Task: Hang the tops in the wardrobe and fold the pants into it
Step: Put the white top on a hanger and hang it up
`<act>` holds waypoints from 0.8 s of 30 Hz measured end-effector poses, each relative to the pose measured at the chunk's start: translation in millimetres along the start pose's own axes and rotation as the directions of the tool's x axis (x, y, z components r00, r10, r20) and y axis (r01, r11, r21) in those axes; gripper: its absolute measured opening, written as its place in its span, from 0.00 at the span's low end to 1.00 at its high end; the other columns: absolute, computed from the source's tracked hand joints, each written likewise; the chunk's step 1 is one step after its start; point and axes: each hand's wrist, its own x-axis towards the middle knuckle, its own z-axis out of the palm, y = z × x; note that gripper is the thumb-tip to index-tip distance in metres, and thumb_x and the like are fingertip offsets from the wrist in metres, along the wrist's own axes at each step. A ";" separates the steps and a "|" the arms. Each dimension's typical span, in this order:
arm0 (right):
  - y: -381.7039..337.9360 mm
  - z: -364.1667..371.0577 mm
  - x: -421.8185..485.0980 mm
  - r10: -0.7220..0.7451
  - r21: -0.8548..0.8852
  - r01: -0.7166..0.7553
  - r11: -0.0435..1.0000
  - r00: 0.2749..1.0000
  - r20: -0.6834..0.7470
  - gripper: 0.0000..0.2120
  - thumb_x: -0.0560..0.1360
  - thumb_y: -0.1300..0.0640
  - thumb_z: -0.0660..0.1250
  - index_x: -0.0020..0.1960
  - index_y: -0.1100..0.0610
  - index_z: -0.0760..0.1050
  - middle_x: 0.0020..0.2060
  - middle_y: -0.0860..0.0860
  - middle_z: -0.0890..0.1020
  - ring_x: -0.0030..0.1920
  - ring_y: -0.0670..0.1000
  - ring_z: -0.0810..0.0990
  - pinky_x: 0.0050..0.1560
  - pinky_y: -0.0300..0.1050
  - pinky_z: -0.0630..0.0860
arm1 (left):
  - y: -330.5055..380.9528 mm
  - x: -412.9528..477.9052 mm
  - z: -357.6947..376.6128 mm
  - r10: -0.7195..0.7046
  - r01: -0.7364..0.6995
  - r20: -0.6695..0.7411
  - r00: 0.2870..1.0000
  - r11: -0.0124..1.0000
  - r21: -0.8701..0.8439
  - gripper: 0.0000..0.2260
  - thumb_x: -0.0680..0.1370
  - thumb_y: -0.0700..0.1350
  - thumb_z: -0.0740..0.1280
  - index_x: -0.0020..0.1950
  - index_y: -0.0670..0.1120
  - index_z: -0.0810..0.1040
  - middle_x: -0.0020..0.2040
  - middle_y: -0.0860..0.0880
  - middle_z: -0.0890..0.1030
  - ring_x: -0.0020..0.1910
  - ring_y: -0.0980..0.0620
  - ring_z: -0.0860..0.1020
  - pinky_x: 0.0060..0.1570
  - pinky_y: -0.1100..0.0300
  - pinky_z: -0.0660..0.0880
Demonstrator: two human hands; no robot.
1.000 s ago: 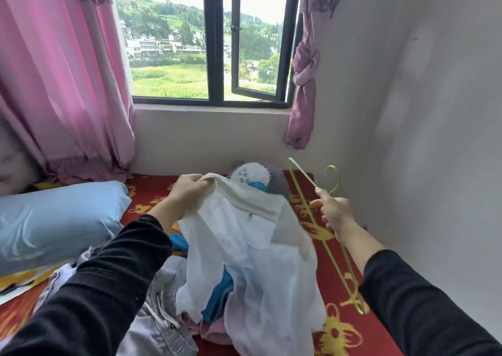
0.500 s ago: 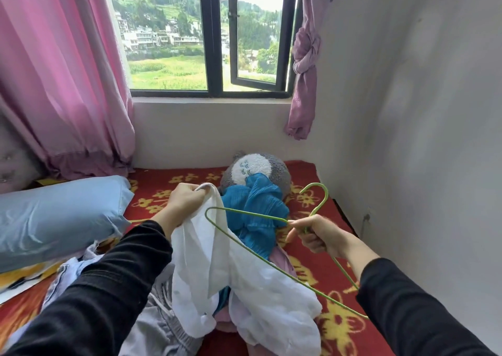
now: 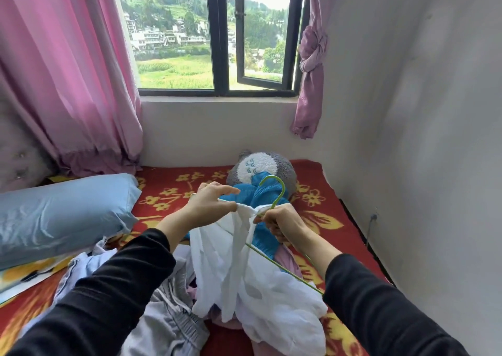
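A thin white top (image 3: pixel 244 274) hangs over the bed between my hands. My left hand (image 3: pixel 212 205) pinches its upper edge between thumb and fingers. My right hand (image 3: pixel 279 221) grips the neck of a green wire hanger (image 3: pixel 274 190), whose hook points up and whose bar runs down to the right, partly inside the white fabric. Behind lies a crumpled blue top (image 3: pixel 263 203). Grey pants (image 3: pixel 168 320) and other clothes are heaped below my left arm, partly hidden.
A grey and white plush toy (image 3: pixel 260 165) sits at the far end of the red flowered bedspread (image 3: pixel 168 190). A light blue pillow (image 3: pixel 59 214) lies at the left. White wall (image 3: pixel 421 165) close on the right, window and pink curtains (image 3: pixel 68 84) ahead.
My right hand has brought the hanger left to the white top, and its arm has gone into the fabric. My left hand has shifted right to meet it, holding the top's edge.
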 end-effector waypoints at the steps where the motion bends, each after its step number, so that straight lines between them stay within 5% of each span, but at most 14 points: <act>1: -0.1 0.7 -0.9 -0.013 0.008 0.013 1.000 1.000 0.010 0.12 0.69 0.69 0.59 0.45 0.71 0.80 0.22 0.49 0.64 0.21 0.46 0.57 0.24 0.35 0.53 | -3.1 -0.7 2.3 0.029 -0.026 -0.015 0.999 0.990 0.135 0.22 0.69 0.56 0.64 0.64 0.58 0.77 0.62 0.54 0.75 0.64 0.51 0.67 0.67 0.51 0.64; 5: 3.5 8.6 -4.8 -0.028 0.054 0.023 0.998 0.994 0.108 0.17 0.65 0.67 0.57 0.47 0.72 0.79 0.23 0.53 0.67 0.22 0.48 0.59 0.26 0.36 0.53 | -6.2 -5.7 7.6 0.103 -0.074 -0.064 0.993 0.933 0.351 0.11 0.77 0.48 0.64 0.57 0.57 0.81 0.56 0.54 0.79 0.58 0.51 0.74 0.48 0.58 0.68; 7: 2.3 8.8 -7.9 -0.013 0.061 0.000 0.998 0.978 0.208 0.20 0.62 0.62 0.57 0.47 0.68 0.80 0.29 0.58 0.76 0.26 0.49 0.69 0.28 0.39 0.62 | -5.5 -7.6 5.9 0.138 -0.106 -0.073 0.988 0.936 0.336 0.10 0.78 0.45 0.64 0.53 0.55 0.84 0.50 0.54 0.80 0.51 0.52 0.76 0.41 0.60 0.65; 10: 7.2 -1.2 -4.0 0.103 -0.102 -0.079 0.992 0.961 0.257 0.16 0.65 0.60 0.60 0.43 0.62 0.84 0.40 0.60 0.84 0.41 0.55 0.80 0.43 0.47 0.76 | -9.3 -8.4 0.2 0.205 -0.186 -0.075 0.976 0.960 0.208 0.09 0.74 0.40 0.68 0.48 0.51 0.86 0.42 0.53 0.80 0.45 0.52 0.76 0.43 0.59 0.72; 13: 21.2 -11.9 4.4 0.150 -0.364 -0.076 0.928 0.972 0.180 0.08 0.68 0.60 0.70 0.46 0.60 0.83 0.41 0.57 0.84 0.43 0.53 0.80 0.58 0.59 0.76 | -10.6 -10.0 -5.2 0.227 -0.220 -0.134 0.965 0.973 0.065 0.07 0.72 0.39 0.71 0.46 0.49 0.87 0.40 0.53 0.81 0.42 0.53 0.78 0.44 0.59 0.75; 15: 27.8 -8.4 2.7 0.163 -0.431 -0.057 0.901 0.963 0.213 0.19 0.63 0.48 0.77 0.51 0.55 0.81 0.46 0.58 0.84 0.46 0.53 0.81 0.58 0.58 0.76 | -6.9 -11.1 -7.9 0.247 -0.249 -0.149 0.958 0.968 0.004 0.07 0.71 0.39 0.72 0.44 0.49 0.87 0.40 0.54 0.81 0.41 0.55 0.78 0.43 0.60 0.76; 17: 33.1 -0.2 2.8 0.139 -0.388 -0.038 0.921 0.962 0.234 0.21 0.61 0.43 0.78 0.50 0.51 0.82 0.48 0.55 0.85 0.50 0.53 0.83 0.57 0.55 0.78 | -1.3 -13.4 -10.2 0.275 -0.280 -0.144 0.951 0.960 -0.018 0.07 0.71 0.38 0.72 0.43 0.48 0.87 0.39 0.55 0.81 0.40 0.56 0.79 0.42 0.63 0.76; 20: 30.9 10.3 2.8 0.047 -0.252 0.008 0.968 0.976 0.212 0.04 0.71 0.54 0.72 0.38 0.53 0.82 0.38 0.51 0.83 0.42 0.49 0.80 0.47 0.48 0.77 | 3.6 -16.7 -14.6 0.291 -0.298 -0.145 0.946 0.954 -0.030 0.08 0.69 0.36 0.72 0.41 0.49 0.87 0.38 0.55 0.82 0.39 0.55 0.79 0.42 0.64 0.76; 24: 20.2 11.9 3.5 0.012 0.100 -0.022 0.995 0.995 0.102 0.11 0.81 0.58 0.60 0.40 0.55 0.72 0.34 0.50 0.78 0.32 0.45 0.77 0.36 0.40 0.75 | -2.4 -21.5 -22.2 0.235 -0.243 -0.136 0.962 0.969 -0.041 0.08 0.70 0.36 0.71 0.42 0.47 0.87 0.39 0.53 0.82 0.40 0.55 0.79 0.44 0.63 0.76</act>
